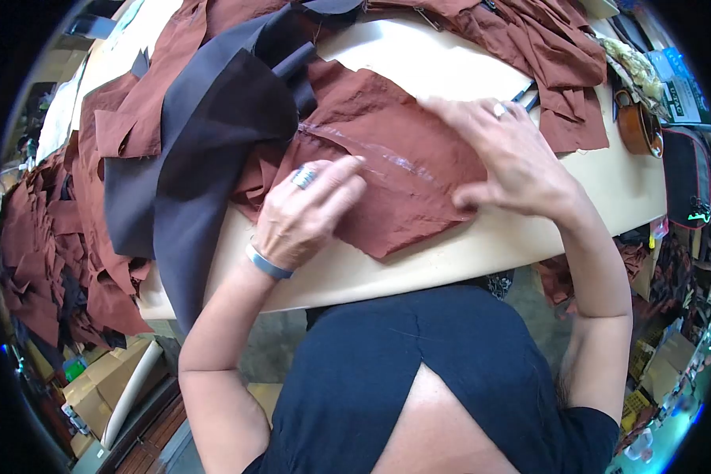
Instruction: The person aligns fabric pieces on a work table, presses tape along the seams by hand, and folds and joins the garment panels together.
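A rust-brown fabric piece (403,182) lies on the pale table (596,186) in front of me, with a shiny, whitish streak across it. My left hand (306,207), with a ring and a wristband, rests at the fabric's left part, its fingers curled and a little blurred; whether it pinches the cloth is not clear. At the fabric's right edge is my right hand (502,154), thumb and fingers spread wide, with a ring on one finger. Dark navy fabric (205,150) lies in folds just left of the brown piece.
More brown fabric (529,47) is heaped along the back and right, and another pile (55,237) hangs at the left edge. A brown cup-like container (638,126) stands at the right. A cardboard box (107,387) is below at the left.
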`<action>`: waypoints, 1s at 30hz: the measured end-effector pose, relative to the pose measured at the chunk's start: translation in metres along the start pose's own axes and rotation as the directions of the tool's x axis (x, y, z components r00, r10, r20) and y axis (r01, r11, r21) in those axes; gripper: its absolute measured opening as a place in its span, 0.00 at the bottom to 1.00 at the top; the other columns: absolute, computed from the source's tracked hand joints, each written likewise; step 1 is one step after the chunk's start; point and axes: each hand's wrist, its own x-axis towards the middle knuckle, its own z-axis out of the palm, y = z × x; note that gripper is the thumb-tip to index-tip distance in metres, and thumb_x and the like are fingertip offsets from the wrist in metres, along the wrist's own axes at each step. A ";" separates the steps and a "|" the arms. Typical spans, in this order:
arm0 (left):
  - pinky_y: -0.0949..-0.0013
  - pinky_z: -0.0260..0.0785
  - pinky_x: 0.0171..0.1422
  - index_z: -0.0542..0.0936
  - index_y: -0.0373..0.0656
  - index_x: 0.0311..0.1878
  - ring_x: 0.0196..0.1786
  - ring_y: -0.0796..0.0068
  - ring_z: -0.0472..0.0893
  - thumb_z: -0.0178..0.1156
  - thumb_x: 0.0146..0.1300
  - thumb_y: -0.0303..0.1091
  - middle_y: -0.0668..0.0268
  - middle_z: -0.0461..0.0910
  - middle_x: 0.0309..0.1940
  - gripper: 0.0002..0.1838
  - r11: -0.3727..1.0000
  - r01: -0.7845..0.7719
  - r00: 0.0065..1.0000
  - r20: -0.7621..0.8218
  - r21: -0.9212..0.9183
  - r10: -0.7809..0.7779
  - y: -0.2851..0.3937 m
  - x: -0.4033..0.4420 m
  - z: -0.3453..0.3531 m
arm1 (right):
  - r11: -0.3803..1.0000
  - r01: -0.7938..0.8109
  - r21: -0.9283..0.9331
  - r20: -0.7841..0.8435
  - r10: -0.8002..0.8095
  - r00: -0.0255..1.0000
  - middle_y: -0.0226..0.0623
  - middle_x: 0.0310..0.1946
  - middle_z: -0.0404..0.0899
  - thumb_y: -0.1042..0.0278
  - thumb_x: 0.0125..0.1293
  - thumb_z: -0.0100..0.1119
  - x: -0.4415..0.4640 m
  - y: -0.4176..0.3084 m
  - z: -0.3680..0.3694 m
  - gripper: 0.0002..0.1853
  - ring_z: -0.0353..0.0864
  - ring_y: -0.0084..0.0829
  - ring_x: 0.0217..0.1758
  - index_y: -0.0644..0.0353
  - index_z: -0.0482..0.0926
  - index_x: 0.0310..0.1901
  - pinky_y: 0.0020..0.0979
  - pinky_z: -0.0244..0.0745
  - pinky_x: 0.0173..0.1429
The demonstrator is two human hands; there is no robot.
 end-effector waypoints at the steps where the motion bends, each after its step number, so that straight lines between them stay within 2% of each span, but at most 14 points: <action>1: 0.62 0.75 0.47 0.78 0.37 0.41 0.42 0.57 0.81 0.55 0.48 0.20 0.56 0.78 0.45 0.14 1.000 0.028 0.997 -0.078 -0.012 -0.028 -0.002 0.001 -0.002 | 0.997 0.045 0.055 -0.182 -0.034 0.983 0.48 0.50 0.75 0.65 0.48 0.67 0.008 0.002 0.005 0.46 0.74 0.47 0.53 0.48 0.53 0.70 0.47 0.63 0.61; 2: 0.62 0.75 0.47 0.78 0.37 0.42 0.43 0.58 0.80 0.55 0.47 0.19 0.57 0.78 0.43 0.16 0.997 0.081 0.994 -0.076 -0.005 -0.081 -0.003 0.001 0.000 | 0.986 0.020 0.164 -0.192 0.012 0.981 0.48 0.47 0.76 0.66 0.49 0.66 0.021 0.003 0.009 0.45 0.75 0.48 0.51 0.49 0.54 0.69 0.46 0.65 0.58; 4: 0.63 0.75 0.48 0.79 0.37 0.43 0.44 0.59 0.80 0.55 0.46 0.18 0.57 0.78 0.43 0.17 0.997 0.062 0.998 -0.035 0.042 -0.060 -0.004 -0.003 0.003 | 0.927 -0.023 0.375 -0.190 0.101 0.977 0.48 0.43 0.78 0.67 0.52 0.64 0.048 0.000 0.014 0.42 0.77 0.49 0.46 0.51 0.55 0.68 0.45 0.69 0.53; 7: 0.64 0.74 0.49 0.79 0.38 0.43 0.45 0.61 0.79 0.56 0.46 0.19 0.58 0.78 0.42 0.17 0.996 0.057 0.998 -0.043 0.074 -0.054 -0.002 -0.005 0.006 | 0.918 -0.028 0.395 -0.229 0.128 0.965 0.48 0.33 0.80 0.72 0.55 0.60 0.071 -0.008 0.027 0.36 0.79 0.50 0.38 0.51 0.57 0.66 0.45 0.73 0.45; 10: 0.66 0.74 0.48 0.79 0.38 0.43 0.43 0.64 0.79 0.56 0.47 0.20 0.60 0.77 0.48 0.17 0.990 0.055 0.998 0.012 0.132 -0.057 -0.001 -0.007 0.004 | 0.919 0.026 0.393 -0.303 0.103 0.947 0.48 0.25 0.79 0.76 0.56 0.58 0.077 -0.006 0.034 0.34 0.80 0.50 0.34 0.50 0.58 0.65 0.46 0.74 0.43; 16: 0.70 0.73 0.45 0.78 0.38 0.41 0.42 0.68 0.78 0.55 0.51 0.26 0.62 0.73 0.58 0.13 0.981 0.017 0.990 0.133 0.193 -0.044 0.000 0.002 -0.001 | 0.924 0.083 0.374 -0.373 0.068 0.925 0.50 0.24 0.78 0.78 0.56 0.57 0.078 -0.003 0.036 0.34 0.80 0.50 0.31 0.49 0.59 0.64 0.46 0.75 0.40; 22: 0.70 0.73 0.45 0.77 0.45 0.43 0.44 0.69 0.77 0.54 0.52 0.29 0.67 0.72 0.60 0.13 0.973 -0.039 0.993 0.114 0.227 0.013 0.001 -0.002 0.002 | 0.923 0.064 0.378 -0.343 0.075 0.936 0.50 0.25 0.78 0.78 0.56 0.57 0.078 -0.003 0.034 0.34 0.80 0.50 0.32 0.49 0.60 0.64 0.46 0.75 0.40; 25: 0.70 0.73 0.45 0.77 0.49 0.44 0.46 0.69 0.77 0.53 0.52 0.29 0.69 0.72 0.60 0.14 0.955 -0.120 0.980 0.185 0.270 0.071 0.002 0.000 -0.003 | 0.911 0.070 0.406 -0.370 0.094 0.924 0.38 0.22 0.73 0.80 0.56 0.58 0.079 -0.002 0.040 0.38 0.75 0.34 0.25 0.42 0.59 0.68 0.35 0.72 0.38; 28: 0.71 0.74 0.45 0.77 0.51 0.46 0.46 0.68 0.77 0.53 0.52 0.29 0.70 0.73 0.60 0.16 0.962 -0.142 0.971 0.220 0.234 0.090 0.001 0.001 -0.008 | 0.918 0.078 0.389 -0.388 0.086 0.918 0.40 0.22 0.73 0.80 0.56 0.58 0.079 -0.001 0.042 0.38 0.75 0.36 0.25 0.43 0.59 0.67 0.36 0.72 0.38; 30: 0.70 0.73 0.45 0.76 0.50 0.47 0.45 0.67 0.77 0.53 0.52 0.28 0.68 0.73 0.59 0.17 0.979 -0.121 0.978 0.186 0.165 0.090 -0.004 0.002 -0.006 | 0.913 0.096 0.397 -0.391 0.074 0.917 0.41 0.23 0.74 0.80 0.56 0.58 0.077 -0.001 0.042 0.37 0.76 0.37 0.26 0.43 0.60 0.67 0.36 0.72 0.39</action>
